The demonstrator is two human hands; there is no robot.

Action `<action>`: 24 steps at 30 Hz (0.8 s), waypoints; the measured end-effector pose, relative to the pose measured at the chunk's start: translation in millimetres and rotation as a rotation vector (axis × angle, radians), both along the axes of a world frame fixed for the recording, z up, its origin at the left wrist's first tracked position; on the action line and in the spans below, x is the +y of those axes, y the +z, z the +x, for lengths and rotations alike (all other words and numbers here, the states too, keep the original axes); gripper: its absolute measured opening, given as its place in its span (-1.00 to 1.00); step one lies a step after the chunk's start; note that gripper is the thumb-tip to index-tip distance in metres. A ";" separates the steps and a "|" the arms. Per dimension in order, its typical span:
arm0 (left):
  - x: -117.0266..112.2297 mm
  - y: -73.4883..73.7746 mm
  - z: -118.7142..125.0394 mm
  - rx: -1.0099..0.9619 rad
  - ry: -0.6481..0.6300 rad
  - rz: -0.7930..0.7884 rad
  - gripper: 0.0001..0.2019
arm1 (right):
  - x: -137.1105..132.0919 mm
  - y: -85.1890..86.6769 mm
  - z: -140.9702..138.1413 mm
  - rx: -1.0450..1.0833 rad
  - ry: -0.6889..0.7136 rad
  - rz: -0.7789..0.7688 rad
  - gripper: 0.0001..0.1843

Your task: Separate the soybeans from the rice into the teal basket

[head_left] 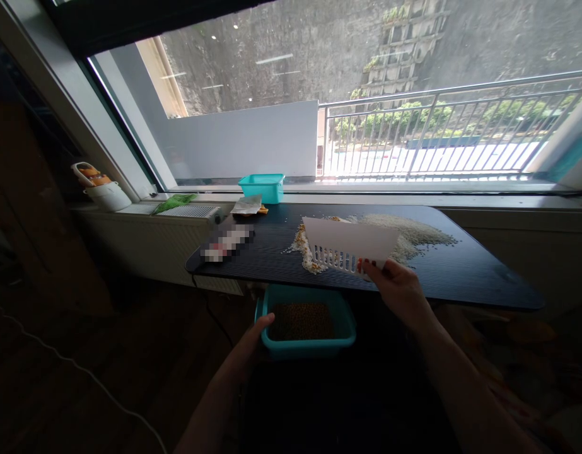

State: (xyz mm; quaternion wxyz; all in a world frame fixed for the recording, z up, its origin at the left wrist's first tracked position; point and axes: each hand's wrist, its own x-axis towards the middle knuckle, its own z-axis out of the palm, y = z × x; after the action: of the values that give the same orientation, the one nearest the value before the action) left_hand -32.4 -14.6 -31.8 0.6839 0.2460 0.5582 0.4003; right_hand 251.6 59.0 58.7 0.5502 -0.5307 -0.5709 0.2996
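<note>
My left hand grips the left rim of a teal tub held below the front edge of a black table. Yellowish grains cover the tub's bottom. My right hand pinches the near corner of a white slotted basket, which is tipped on its side on the table. The basket stands against a spread of white rice mixed with yellow grains at its left end.
A second teal tub stands at the table's back by the window. A foil packet, a blurred small box, a radiator top with a green cloth and a white pot lie to the left. A white cable crosses the floor.
</note>
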 end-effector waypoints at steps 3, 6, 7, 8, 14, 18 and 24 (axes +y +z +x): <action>0.0 -0.3 -0.3 -0.015 0.001 -0.007 -0.33 | -3.2 -3.0 2.0 0.010 0.012 -0.011 -0.59; -0.1 -0.3 -0.6 -0.021 -0.001 -0.013 -0.34 | -5.0 -6.5 3.4 0.023 0.015 -0.028 -0.60; -0.2 -0.2 -0.5 -0.019 -0.001 -0.007 -0.34 | -5.5 -7.3 4.1 0.027 0.008 -0.032 -0.60; -0.4 0.0 -0.4 -0.018 -0.001 -0.003 -0.34 | -6.1 -7.9 5.2 0.028 0.000 -0.034 -0.60; -1.4 3.0 0.9 -0.018 0.002 0.011 -0.34 | -12.0 -10.0 12.7 0.058 -0.028 -0.039 -0.60; -1.3 4.9 1.1 -0.014 -0.010 0.006 -0.35 | -17.5 -13.1 13.1 0.096 -0.018 -0.063 -0.59; -3.4 7.6 1.8 -0.038 -0.016 0.028 -0.31 | -20.6 -14.5 12.5 0.095 0.000 -0.066 -0.54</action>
State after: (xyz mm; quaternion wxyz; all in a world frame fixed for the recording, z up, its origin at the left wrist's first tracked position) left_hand -30.7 -17.9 -24.2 0.6941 0.2523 0.5374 0.4072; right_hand 264.1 38.4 44.2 0.5590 -0.5336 -0.5339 0.3432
